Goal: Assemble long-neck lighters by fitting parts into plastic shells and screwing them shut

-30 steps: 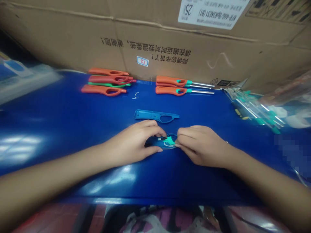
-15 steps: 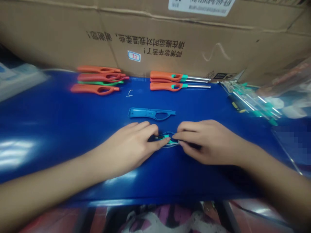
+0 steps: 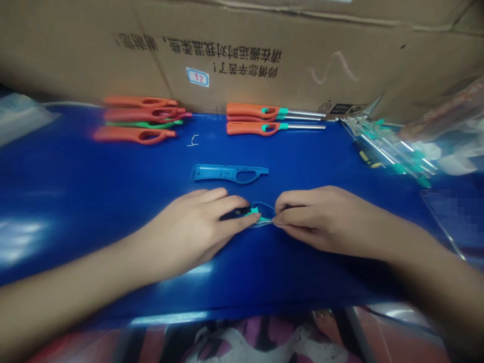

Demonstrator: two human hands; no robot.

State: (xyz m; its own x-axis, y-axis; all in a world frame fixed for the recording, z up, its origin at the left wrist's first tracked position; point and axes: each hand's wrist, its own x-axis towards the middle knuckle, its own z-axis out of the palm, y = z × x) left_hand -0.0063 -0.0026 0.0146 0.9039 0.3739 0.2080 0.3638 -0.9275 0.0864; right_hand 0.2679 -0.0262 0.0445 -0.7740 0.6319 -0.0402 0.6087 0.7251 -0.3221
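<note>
Low over the middle of the table, a blue lighter shell half [image 3: 267,205] with a green trigger [image 3: 254,212] in it lies between my hands. My left hand [image 3: 198,229] is closed around its handle part, thumb pressed against the trigger; the hand hides most of the handle. At the shell's narrow end, my right hand [image 3: 325,219] is closed in a pinch. Whether those fingertips hold the shell's end or a thin wire beside it is hard to make out. Just beyond them, another blue lighter shell half [image 3: 209,173] rests on the table, inner side up.
Orange, red and green shell pieces [image 3: 132,134] lie at the back left. Orange lighters with metal tubes [image 3: 245,128] lie at back centre, near small bent wires [image 3: 192,141]. Metal tubes with green parts [image 3: 393,154] are heaped right. A cardboard box [image 3: 242,30] stands behind.
The camera view has shifted slightly. My right fingertips have come closer together at the shell's narrow end, while my left hand keeps its hold with the thumb on the trigger.
</note>
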